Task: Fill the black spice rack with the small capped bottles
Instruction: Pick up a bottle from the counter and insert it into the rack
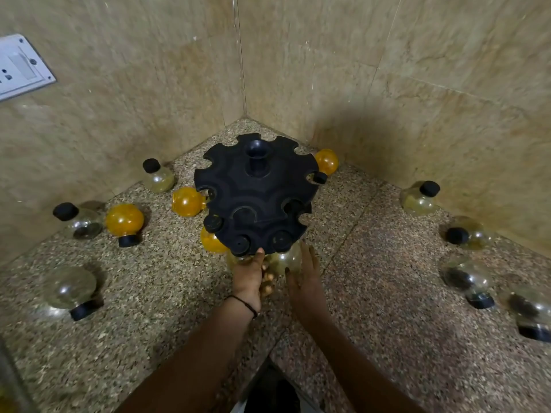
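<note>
A black round plastic spice rack (pixel 256 198) stands mid-frame on a speckled stone counter (pixel 149 308). Below its near edge, the left hand (pixel 249 278) curls its fingers round a clear round black-capped bottle (pixel 233 259). Its thumb points up against the rack. The right hand (pixel 304 278) lays straight fingers against a second clear bottle (pixel 287 259). Loose orange and clear bottles (pixel 124 219) lie at both sides of the frame.

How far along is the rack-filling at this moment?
Done: several bottles hang in the black rack. In hand: the left hand grips and the right hand touches clear bottles at its front edge. Left: loose bottles on the counter; back slots empty.
</note>
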